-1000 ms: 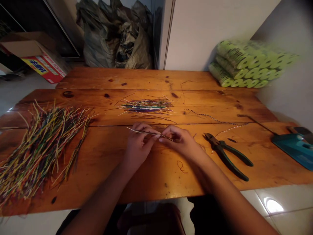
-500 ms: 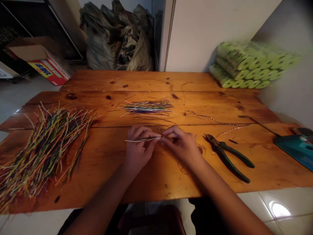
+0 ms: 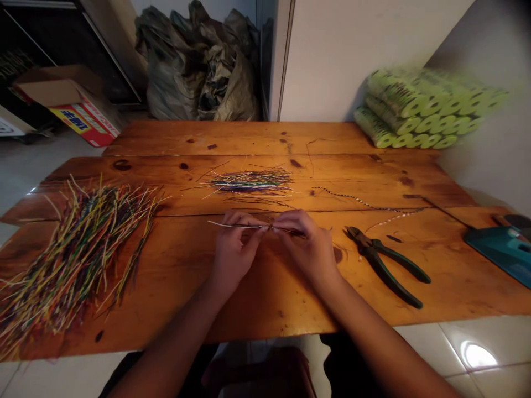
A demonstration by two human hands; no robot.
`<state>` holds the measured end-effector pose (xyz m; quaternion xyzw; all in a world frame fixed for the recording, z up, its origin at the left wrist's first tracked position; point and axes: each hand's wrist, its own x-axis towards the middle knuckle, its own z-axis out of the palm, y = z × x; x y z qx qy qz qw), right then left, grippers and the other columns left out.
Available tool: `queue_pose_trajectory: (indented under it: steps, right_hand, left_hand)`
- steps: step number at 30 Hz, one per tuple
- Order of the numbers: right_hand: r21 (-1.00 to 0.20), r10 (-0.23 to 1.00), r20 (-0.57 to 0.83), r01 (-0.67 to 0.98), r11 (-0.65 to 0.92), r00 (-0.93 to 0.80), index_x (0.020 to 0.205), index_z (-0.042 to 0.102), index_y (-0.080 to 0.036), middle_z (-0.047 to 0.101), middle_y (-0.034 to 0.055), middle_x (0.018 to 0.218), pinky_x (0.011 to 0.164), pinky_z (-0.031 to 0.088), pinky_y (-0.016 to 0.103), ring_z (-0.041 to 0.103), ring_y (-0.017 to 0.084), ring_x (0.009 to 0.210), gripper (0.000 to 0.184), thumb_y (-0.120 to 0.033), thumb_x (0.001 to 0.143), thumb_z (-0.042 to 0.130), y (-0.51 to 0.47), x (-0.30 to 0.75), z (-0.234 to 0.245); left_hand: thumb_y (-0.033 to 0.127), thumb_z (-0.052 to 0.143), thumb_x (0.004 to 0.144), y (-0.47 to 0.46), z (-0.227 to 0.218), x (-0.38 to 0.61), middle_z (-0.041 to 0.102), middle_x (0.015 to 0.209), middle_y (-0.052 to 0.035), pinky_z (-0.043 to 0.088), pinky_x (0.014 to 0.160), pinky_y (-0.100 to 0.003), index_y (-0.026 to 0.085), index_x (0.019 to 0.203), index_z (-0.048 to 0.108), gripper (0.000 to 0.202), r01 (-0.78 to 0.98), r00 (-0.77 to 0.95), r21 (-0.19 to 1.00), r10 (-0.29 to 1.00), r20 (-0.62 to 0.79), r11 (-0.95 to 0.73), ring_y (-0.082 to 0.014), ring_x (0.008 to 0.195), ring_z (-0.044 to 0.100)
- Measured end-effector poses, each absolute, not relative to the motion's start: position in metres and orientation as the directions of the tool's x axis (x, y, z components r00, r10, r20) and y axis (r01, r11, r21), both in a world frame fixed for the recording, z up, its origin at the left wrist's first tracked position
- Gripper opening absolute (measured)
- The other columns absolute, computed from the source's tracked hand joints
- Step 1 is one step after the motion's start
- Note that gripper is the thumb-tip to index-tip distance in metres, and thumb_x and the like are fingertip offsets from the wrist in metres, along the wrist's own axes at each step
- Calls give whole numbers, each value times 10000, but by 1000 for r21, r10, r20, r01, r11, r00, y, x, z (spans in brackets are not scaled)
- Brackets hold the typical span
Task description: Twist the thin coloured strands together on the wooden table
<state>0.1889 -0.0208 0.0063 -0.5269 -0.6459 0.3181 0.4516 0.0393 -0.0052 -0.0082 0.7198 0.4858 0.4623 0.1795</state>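
Centrally, one thin bundle of wire strands (image 3: pixel 243 225), held level above the plank worktop (image 3: pixel 257 135). Left grip (image 3: pixel 237 253) and right grip (image 3: pixel 306 249): fingers curled, tips pressed together, both pinching the strands, the two grips almost touching. Relative to the bundle: small multicoloured wire bunch (image 3: pixel 251 181) just beyond; large loose wire pile (image 3: pixel 70 260) well left; green-handled pliers (image 3: pixel 385 265) right, lying apart; thin twisted wire length (image 3: pixel 365 203) beyond and right; plastic-wrapped green rolls (image 3: pixel 415 110) far beyond and right.
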Motion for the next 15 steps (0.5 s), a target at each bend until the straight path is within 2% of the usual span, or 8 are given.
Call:
queue_pose_trajectory:
  steps: [3, 5, 7, 9, 12, 15]
  right_hand:
    - [-736, 944, 310, 600, 314, -113, 1022, 582, -272, 681, 21, 1010, 818, 466, 320, 637, 189, 918, 212, -229, 835, 492, -23, 192, 9]
    - [-697, 959, 254, 663, 274, -129, 1027, 595, -275, 695, 19, 986, 773, 474, 339, 650, 211, 874, 213, -278, 835, 500, -20, 197, 9]
    - [-703, 974, 190, 676, 222, -122, 950, 635, -268, 712, 22, 917, 728, 472, 351, 658, 225, 814, 183, -324, 824, 516, -15, 201, 5]
    - [-778, 982, 123, 601, 183, -140, 890, 655, -255, 719, 23, 819, 694, 464, 337, 655, 215, 753, 173, -347, 811, 531, -9, 202, 1]
    - [-938, 978, -47, 347, 27, -204, 816, 638, -211, 684, 10, 646, 594, 432, 280, 611, 161, 597, 195, -385, 791, 554, -3, 199, -5]
    - [-981, 937, -195, 74, -181, -290, 760, 605, -179, 664, 6, 619, 536, 381, 233, 568, 121, 555, 216, -395, 761, 593, 0, 193, -5]
  left_hand:
    - [234, 582, 772, -1, -11, 39, 607, 733, -6, 416, 745, -330, 204, 724, 612, 64, 506, 92, 745, 886, 455, -435, -175, 781, 542]
    - [231, 589, 762, 3, -14, 38, 625, 753, -15, 423, 775, -339, 199, 727, 624, 59, 464, 66, 789, 904, 422, -402, -178, 796, 559]
    - [234, 584, 762, 7, -17, 38, 638, 777, -20, 436, 788, -329, 196, 748, 634, 64, 364, 37, 867, 936, 350, -339, -171, 803, 579]
    - [238, 579, 758, 9, -17, 37, 638, 764, -16, 443, 776, -308, 190, 723, 632, 79, 262, 11, 928, 962, 272, -265, -160, 779, 588]
    - [275, 563, 760, 11, -15, 37, 633, 760, -17, 434, 755, -287, 183, 704, 635, 130, 158, -58, 974, 983, 173, -162, -160, 770, 584]
    - [332, 536, 771, 13, -12, 36, 653, 835, -35, 417, 782, -278, 176, 772, 656, 197, -3, -189, 997, 979, 78, -80, -172, 841, 579]
